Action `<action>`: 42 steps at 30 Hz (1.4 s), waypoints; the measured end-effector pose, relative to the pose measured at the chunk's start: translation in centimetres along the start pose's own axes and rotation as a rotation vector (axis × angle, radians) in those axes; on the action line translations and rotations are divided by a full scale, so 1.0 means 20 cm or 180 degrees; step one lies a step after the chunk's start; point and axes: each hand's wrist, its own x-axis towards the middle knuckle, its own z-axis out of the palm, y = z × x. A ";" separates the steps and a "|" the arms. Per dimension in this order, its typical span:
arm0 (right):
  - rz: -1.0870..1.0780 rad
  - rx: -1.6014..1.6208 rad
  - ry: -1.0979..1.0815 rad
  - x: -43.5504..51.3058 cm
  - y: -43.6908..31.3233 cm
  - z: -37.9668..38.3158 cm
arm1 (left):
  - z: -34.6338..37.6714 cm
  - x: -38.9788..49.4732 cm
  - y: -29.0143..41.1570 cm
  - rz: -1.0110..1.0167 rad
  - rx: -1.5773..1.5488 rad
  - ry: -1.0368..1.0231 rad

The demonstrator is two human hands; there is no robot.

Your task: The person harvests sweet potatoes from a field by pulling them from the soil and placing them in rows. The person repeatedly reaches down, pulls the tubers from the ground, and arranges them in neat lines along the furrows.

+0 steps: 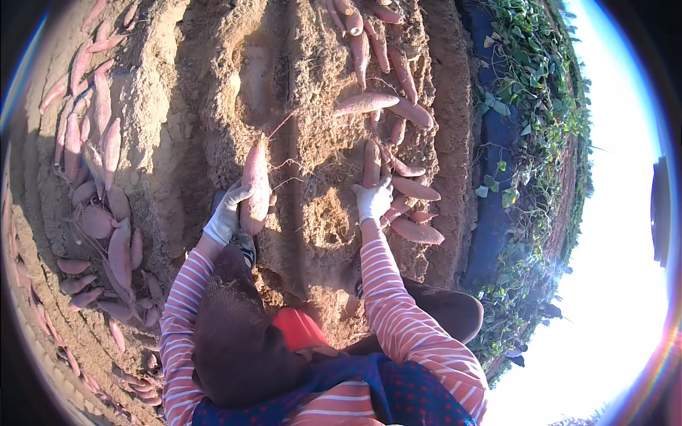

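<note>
In the head view, my left hand (232,210), in a pale work glove, holds a large sweet potato (256,186) upright over the soil, its thin roots trailing from the top and side. My right hand (374,201), in a white glove, has its fingers around the lower end of a long sweet potato (372,160) on the ridge. More sweet potatoes (417,231) lie against that hand's right side. Further up the ridge several others (367,103) rest in a loose pile. A dug hollow (330,221) shows between my two hands.
A long heap of sweet potatoes (120,255) lies on the soil at the left. Along the right runs dark plastic mulch film (482,239) with leafy vines (533,85). Below, a red object (299,329) is between my bent legs. A furrow (285,239) runs up the middle.
</note>
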 end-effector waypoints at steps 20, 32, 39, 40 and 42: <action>0.0544 0.0999 -0.0869 0.11 0.12 0.15 | 0.10 -0.02 -0.05 -0.0012 -0.0182 -0.0567; 0.0070 0.3527 -0.1830 -0.48 -0.19 -0.02 | -0.08 0.05 -0.17 -0.0127 -0.0549 -0.0510; -0.3173 0.1723 -0.1477 -0.84 -0.71 -0.35 | -0.24 -0.11 -0.12 0.1538 -0.1097 -0.0249; -0.3462 0.1500 -0.1445 -0.89 -0.77 -0.39 | -0.22 -0.16 -0.07 0.1972 -0.1164 -0.0439; -0.4409 0.1557 -0.1599 -0.95 -0.87 -0.45 | -0.15 -0.25 0.05 0.3276 -0.1454 0.0409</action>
